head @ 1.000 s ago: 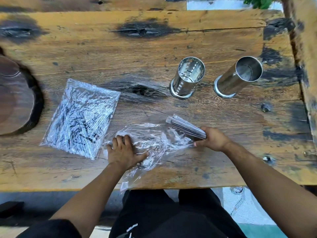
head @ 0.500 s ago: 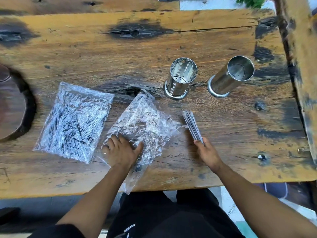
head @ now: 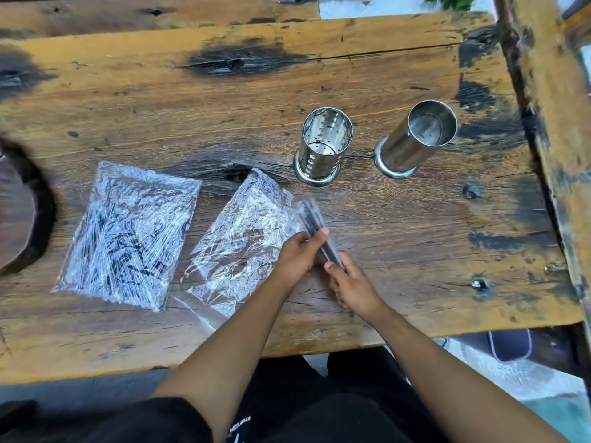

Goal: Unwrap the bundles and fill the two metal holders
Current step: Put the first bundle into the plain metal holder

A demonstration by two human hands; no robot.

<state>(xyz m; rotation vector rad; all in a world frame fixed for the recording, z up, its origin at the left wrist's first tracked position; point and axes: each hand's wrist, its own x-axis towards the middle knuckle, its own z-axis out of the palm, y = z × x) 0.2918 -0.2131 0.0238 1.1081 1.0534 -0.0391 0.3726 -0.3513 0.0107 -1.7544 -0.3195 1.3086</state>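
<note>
Two shiny metal holders stand upright on the wooden table (head: 399,238): a perforated holder (head: 323,148) and a plain holder (head: 412,139) to its right; both look empty. Both my hands grip a bundle of thin dark sticks (head: 311,219) in front of the perforated holder, my left hand (head: 299,252) on its middle and my right hand (head: 350,284) at its near end. The bundle is blurred. An opened, crumpled clear wrap (head: 243,238) lies just left of my hands. A second bundle still wrapped in clear film (head: 128,235) lies further left.
A dark round wooden slab (head: 19,212) sits at the table's left edge. A wooden post or bench (head: 550,123) borders the table on the right. The near table edge runs just above my lap.
My right hand pulled the stick bundle free of the wrap and turned it. My left hand left the wrap and moved right to grip the bundle too. The wrap now lies flat.
</note>
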